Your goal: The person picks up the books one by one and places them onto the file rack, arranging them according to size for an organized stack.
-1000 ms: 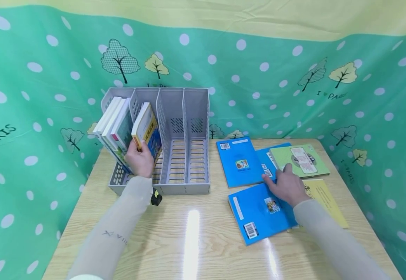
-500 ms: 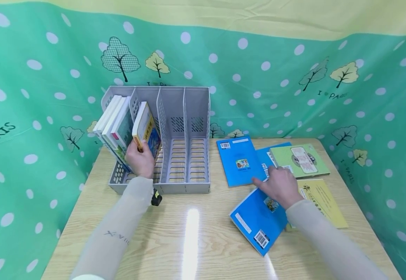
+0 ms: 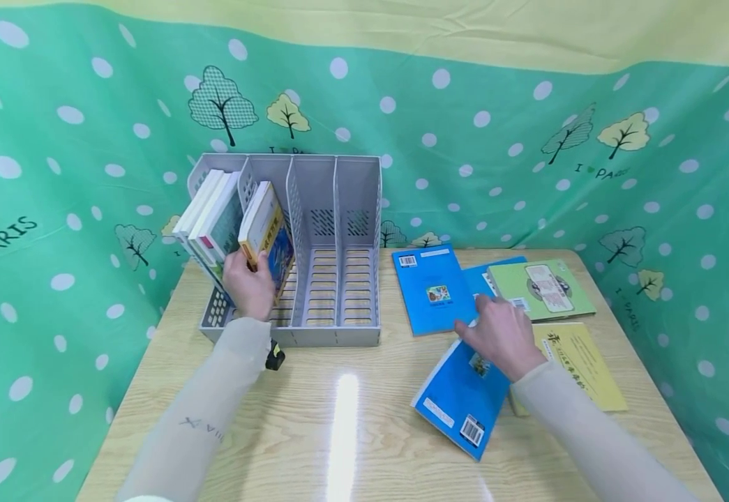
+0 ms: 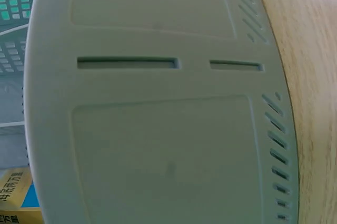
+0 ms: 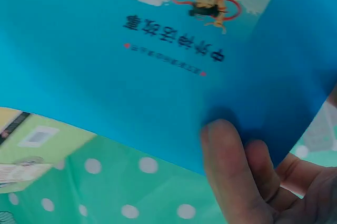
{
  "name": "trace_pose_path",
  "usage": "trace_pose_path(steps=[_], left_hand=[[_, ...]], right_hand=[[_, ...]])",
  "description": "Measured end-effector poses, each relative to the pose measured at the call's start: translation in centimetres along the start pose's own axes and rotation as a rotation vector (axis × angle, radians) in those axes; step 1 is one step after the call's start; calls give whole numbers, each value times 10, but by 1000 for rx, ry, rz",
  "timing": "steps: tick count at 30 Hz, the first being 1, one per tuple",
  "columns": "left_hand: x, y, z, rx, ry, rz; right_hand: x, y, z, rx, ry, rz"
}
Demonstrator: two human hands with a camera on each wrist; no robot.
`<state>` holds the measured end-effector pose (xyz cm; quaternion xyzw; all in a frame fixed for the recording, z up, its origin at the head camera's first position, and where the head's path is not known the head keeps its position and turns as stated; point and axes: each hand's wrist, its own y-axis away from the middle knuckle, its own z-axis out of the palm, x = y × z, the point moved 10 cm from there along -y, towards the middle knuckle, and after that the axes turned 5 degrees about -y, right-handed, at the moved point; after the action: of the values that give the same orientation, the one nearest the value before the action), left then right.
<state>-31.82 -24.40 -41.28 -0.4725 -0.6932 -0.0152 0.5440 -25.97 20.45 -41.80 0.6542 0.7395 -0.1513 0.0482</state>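
My left hand [image 3: 249,284] grips the lower front of a yellow-and-blue book [image 3: 271,233] that leans in the second compartment from the left of a grey file rack [image 3: 326,337]. Just a corner of that yellow book [image 4: 21,190] shows in the left wrist view, where the rack's front wall [image 4: 163,145] hides the hand. On the right, my right hand [image 3: 504,336] holds a blue book [image 3: 464,394] by its far edge, tilted up from the table. Close up in the right wrist view, fingers [image 5: 231,171] lie over the edge of this blue book [image 5: 131,87].
Several books [image 3: 210,216] lean in the rack's leftmost compartment. On the wooden table [image 3: 395,446] lie another blue book [image 3: 433,289], one more blue book partly covered, a green book [image 3: 543,286] and a yellow book [image 3: 580,366]. A dotted green curtain [image 3: 464,174] hangs behind.
My right hand has taken hold of the front blue book, turned it and tilted it up, uncovering more of the yellow book. The left hand keeps its grip in nearly the same place.
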Motion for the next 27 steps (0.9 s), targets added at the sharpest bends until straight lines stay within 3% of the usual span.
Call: trace_pose_path(steps=[8,14,20,27], left_hand=[[-4,2,0,-51,-3,-31],[-8,5,2,-102,-25,-22],[-7,9,-5,-110,-10,6],[-9,15,-12,-154,41,-1]], right_hand=[[-18,6,-22,14,-55,-7],[-27,12,-46,142,-111,-58],[-34,19,-65,234,-144,-100],[-32,26,-77,225,-213,-55]])
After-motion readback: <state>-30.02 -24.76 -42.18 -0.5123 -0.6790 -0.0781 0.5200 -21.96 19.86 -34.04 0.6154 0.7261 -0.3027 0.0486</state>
